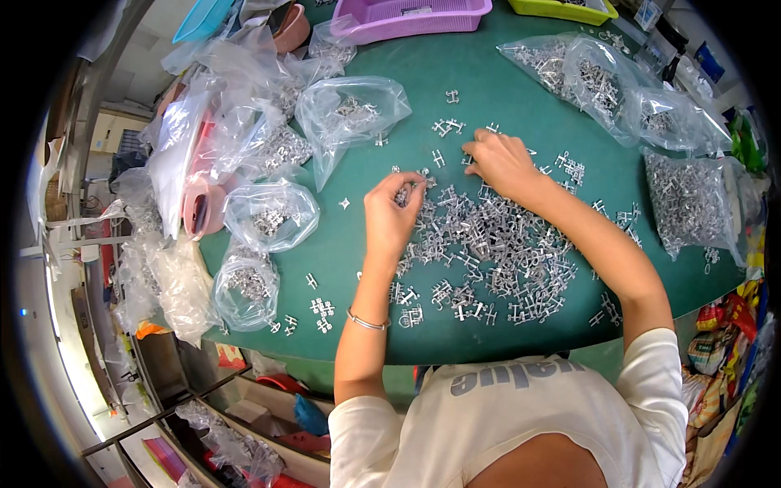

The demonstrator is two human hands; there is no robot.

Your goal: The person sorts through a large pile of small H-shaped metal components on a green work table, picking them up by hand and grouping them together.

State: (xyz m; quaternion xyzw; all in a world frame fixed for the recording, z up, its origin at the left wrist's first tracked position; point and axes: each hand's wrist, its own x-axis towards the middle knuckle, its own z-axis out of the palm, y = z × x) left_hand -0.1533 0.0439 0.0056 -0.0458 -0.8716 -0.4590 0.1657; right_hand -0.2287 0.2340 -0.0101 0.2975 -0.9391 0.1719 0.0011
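Note:
A loose heap of small silver metal pieces (496, 244), many with forked ends, is spread over the green tabletop. At the heap's upper left edge is my left hand (389, 213), its fingers curled and thumb and fingertips pinched on a small metal piece (425, 177). More metal shows within the curl of that hand, partly hidden. My right hand (502, 163) is beyond the heap, palm down, with thumb and forefinger closed around another small metal piece (467, 159). Single metal pieces (438, 158) lie between and beyond the hands.
Clear plastic bags (272, 213) of similar pieces crowd the left side. A fuller bag (691, 199) stands at the right, with more bags (598, 85) at the far right. A purple basket (411, 23) and a yellow-green tray (565, 10) sit at the back of the green table (382, 73).

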